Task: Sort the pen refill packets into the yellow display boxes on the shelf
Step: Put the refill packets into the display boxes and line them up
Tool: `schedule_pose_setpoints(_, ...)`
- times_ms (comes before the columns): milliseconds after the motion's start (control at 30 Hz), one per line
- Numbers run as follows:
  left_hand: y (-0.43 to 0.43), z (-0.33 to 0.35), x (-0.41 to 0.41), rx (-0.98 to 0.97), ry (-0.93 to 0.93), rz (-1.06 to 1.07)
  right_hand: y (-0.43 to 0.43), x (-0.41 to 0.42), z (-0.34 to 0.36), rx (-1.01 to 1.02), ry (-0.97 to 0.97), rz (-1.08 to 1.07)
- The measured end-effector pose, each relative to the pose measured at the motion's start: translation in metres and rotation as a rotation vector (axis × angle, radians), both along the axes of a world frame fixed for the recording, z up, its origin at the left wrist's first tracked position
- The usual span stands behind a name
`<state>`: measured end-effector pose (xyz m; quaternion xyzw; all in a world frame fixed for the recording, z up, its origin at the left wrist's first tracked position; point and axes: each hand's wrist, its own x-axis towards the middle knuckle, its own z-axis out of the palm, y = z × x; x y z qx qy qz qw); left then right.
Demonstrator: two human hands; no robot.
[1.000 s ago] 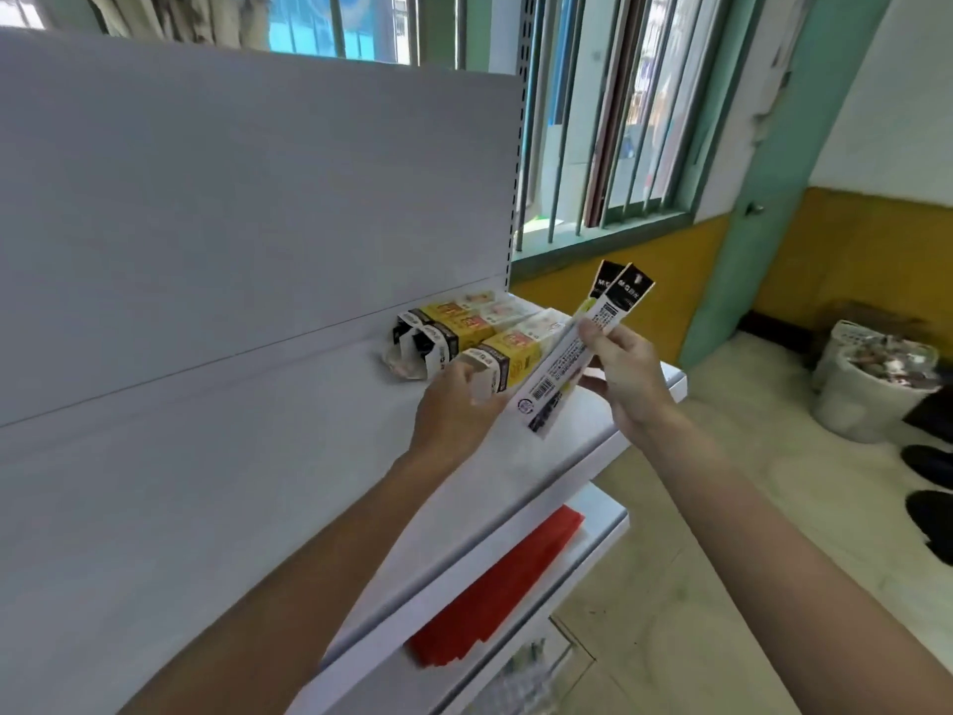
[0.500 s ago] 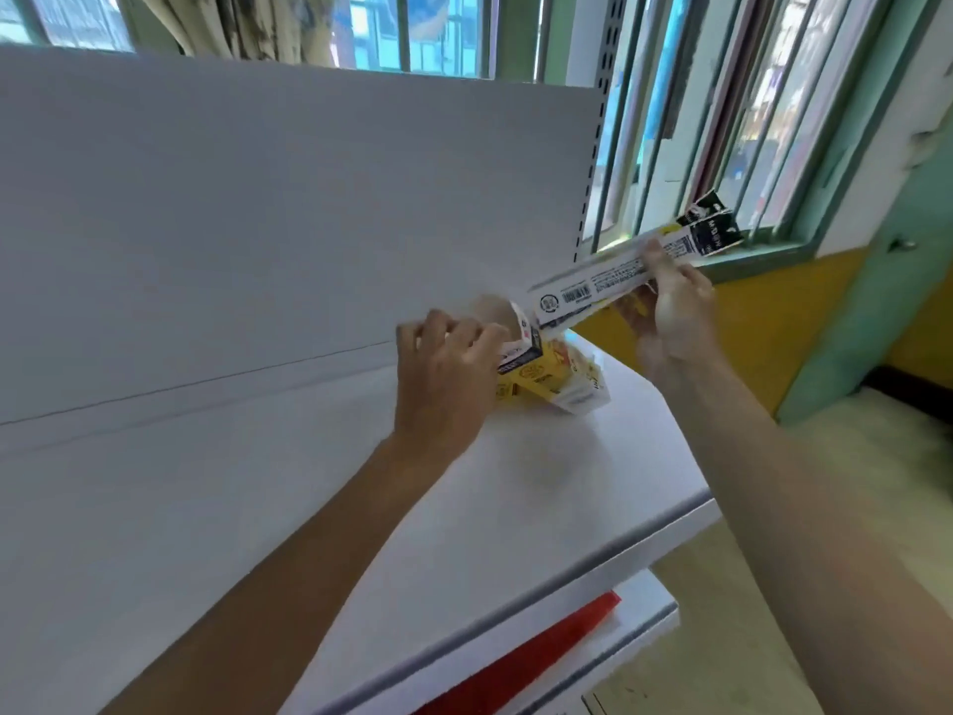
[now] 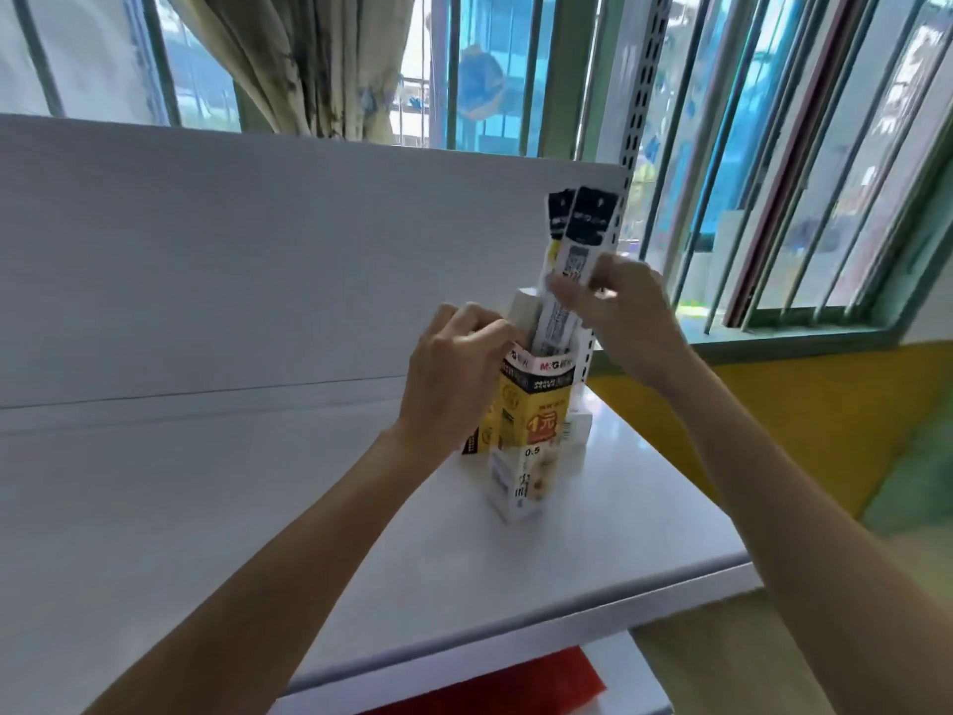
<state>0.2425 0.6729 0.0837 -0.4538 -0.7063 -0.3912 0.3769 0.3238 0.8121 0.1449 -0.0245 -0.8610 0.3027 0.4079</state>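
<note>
While the left hand [image 3: 454, 374] grips the yellow box [image 3: 536, 405], the right hand [image 3: 613, 307] pinches packets [image 3: 577, 240] half inside it; next, push down.

I see bright daylight pouring through the barred window [image 3: 773, 147]. The white shelf [image 3: 567, 534] carries soft glare, straight lines bow near the edges, and fine detail smears.

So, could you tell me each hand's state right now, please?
The left hand grips the top edge of the upright yellow display box.
The right hand pinches the pen refill packets, lower ends inside that box.
</note>
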Motion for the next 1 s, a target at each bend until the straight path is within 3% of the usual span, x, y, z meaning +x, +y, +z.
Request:
schedule_pose_setpoints(67, 0.006, 0.000, 0.002, 0.004, -0.048, -0.030, 0.001, -0.002, -0.006, 0.122, -0.102, 0.000)
schedule_pose_setpoints(133, 0.011, -0.003, 0.005, 0.003, -0.149, -0.084, 0.005, -0.004, -0.011, 0.100, -0.122, -0.008)
schedule_pose_setpoints(400, 0.019, -0.006, 0.007, 0.051, -0.323, -0.088, 0.014, -0.012, -0.018, -0.031, -0.033, -0.020)
schedule_pose_setpoints(700, 0.009, -0.004, 0.014, 0.257, -0.489, -0.050, 0.004, -0.021, -0.024, 0.157, 0.052, 0.125)
schedule_pose_setpoints(800, 0.003, -0.007, 0.015, 0.263, -0.500, -0.027, 0.001, -0.024, -0.029, 0.121, 0.131, 0.099)
schedule_pose_setpoints(1000, -0.009, -0.013, 0.016, 0.311, -0.677, -0.085, -0.005, -0.033, -0.029, -0.011, 0.035, 0.116)
